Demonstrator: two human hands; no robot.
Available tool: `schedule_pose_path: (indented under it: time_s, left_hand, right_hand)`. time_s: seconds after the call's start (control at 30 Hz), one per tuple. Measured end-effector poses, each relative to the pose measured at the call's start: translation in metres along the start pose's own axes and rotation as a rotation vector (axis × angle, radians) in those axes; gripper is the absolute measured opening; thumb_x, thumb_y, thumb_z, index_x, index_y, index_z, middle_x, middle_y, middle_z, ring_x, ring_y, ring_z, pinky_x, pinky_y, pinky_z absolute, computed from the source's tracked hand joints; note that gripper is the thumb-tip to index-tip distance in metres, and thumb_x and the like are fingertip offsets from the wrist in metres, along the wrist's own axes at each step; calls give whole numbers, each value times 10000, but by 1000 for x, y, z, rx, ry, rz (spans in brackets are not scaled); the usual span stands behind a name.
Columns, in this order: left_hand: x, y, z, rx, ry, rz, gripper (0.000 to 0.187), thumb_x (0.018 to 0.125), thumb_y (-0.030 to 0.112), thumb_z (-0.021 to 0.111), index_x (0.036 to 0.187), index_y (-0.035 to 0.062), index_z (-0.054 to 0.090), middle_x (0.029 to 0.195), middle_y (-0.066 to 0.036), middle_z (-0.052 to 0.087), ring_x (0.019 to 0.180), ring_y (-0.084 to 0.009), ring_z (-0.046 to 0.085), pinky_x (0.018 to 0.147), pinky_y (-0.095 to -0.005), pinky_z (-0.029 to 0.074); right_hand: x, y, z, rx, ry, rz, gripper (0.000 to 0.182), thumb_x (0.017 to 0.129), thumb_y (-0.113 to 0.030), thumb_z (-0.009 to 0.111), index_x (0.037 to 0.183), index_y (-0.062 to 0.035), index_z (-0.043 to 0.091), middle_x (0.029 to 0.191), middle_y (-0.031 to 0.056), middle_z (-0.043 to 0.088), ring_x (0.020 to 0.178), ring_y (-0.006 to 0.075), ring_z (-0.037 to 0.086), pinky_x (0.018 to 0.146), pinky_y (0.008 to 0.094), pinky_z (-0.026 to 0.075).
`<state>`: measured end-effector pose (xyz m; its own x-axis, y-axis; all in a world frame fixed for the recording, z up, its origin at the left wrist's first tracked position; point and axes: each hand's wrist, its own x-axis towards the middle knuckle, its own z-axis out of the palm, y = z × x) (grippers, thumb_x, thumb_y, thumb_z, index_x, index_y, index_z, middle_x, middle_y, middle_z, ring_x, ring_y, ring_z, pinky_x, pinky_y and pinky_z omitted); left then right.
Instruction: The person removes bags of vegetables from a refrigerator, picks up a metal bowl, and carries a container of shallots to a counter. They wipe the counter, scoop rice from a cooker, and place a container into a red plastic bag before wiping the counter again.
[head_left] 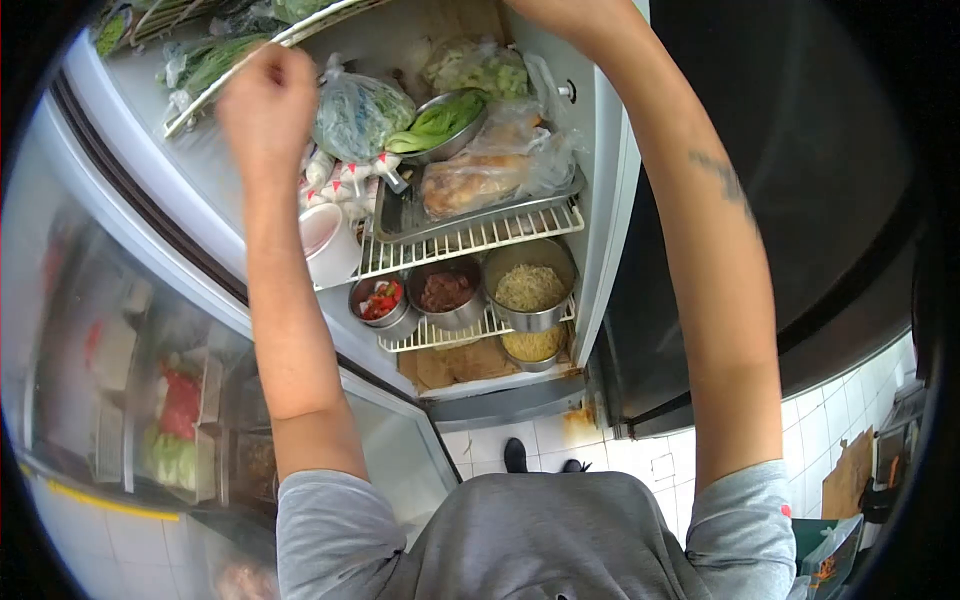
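Observation:
My left hand [268, 105] is raised in front of the upper wire shelf [215, 92] of an open fridge. Its fingers are curled closed, slightly blurred, and whatever they may hold is hidden. Only the lower part of my right hand [565, 12] shows at the top edge; its fingers are out of frame. Below and between the hands, a clear bag of greens [360, 112] sits beside a metal bowl [462, 143] with leafy green stalks [438, 122]. A metal tray [398, 222] carries plastic-bagged pale food [475, 182].
A white tub [328, 245] stands at the middle shelf's front left. Metal pots of chopped red pieces [381, 300], dark meat [447, 290] and pale shreds [529, 288] fill the shelf below. The glass door [390, 440] hangs open on the left; a dark appliance [800, 200] stands right.

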<state>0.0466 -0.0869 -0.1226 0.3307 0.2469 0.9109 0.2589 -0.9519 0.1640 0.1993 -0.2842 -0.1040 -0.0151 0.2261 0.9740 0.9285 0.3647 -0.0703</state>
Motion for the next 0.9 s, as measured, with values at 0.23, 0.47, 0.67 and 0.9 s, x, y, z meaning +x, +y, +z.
schedule_pose_path:
  time_s: [0.23, 0.47, 0.67, 0.9]
  left_hand:
    - [-19, -95, 134, 407, -401, -407, 771, 695, 481, 678, 1330, 128, 419, 1357, -297, 305, 1127, -458, 472, 976, -485, 364]
    - [7, -144, 145, -77, 36, -397, 560, 637, 185, 692, 1148, 40, 516, 1116, -293, 533, 999, -425, 502, 896, -445, 394]
    - [-18, -96, 64, -632, 318, -406, 344, 642, 47, 712, 951, -1, 570, 903, -129, 623, 803, -247, 575, 769, -327, 448]
    - [-72, -9, -88, -887, 254, -354, 290, 689, 11, 683, 965, -8, 593, 849, -54, 631, 757, -112, 569, 717, -235, 440]
  right_hand:
    - [-60, -20, -5, 74, 91, 324, 173, 858, -142, 571, 954, -40, 674, 762, 54, 659, 680, 83, 574, 649, 253, 466]
    - [-62, -22, 28, 114, -150, 516, 150, 837, -119, 574, 924, -40, 668, 799, 86, 653, 673, 149, 598, 657, 289, 480]
    - [-11, -29, 65, -246, 16, -169, 199, 808, -113, 566, 976, -134, 670, 984, 72, 623, 801, 283, 603, 725, 344, 491]
    - [69, -16, 80, -679, -340, -202, 345, 896, -351, 443, 1102, -151, 634, 1176, 123, 565, 1186, 308, 442, 1024, 482, 281]
